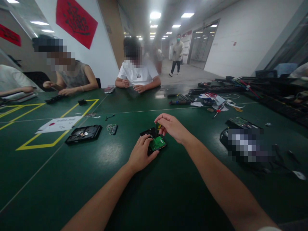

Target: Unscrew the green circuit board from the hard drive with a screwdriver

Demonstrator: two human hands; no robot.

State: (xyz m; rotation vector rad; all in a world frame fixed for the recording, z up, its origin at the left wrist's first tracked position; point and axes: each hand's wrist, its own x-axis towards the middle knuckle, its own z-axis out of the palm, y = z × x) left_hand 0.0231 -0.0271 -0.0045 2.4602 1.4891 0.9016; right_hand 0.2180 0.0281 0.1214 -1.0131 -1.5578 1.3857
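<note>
On the green table in front of me lies a hard drive (157, 143) with a green circuit board facing up. My left hand (141, 150) is closed around its near left side, thumb along the front edge and fingers over the top. Above the board, my right hand (169, 126) pinches a thin dark screwdriver (156, 129), held upright with its lower end at the board. A bit of yellow shows among the right fingers. Where exactly the tip rests is too small to make out. A black part sticks out behind the drive, partly covered by my hands.
Left of my hands are a small circuit board (112, 129), a black open casing (84, 134) and a paper sheet (59, 124). At right lie a red screwdriver (218, 110), cables, another circuit board (244, 123) and a blurred dark bundle. Several people sit opposite; one stands farther back.
</note>
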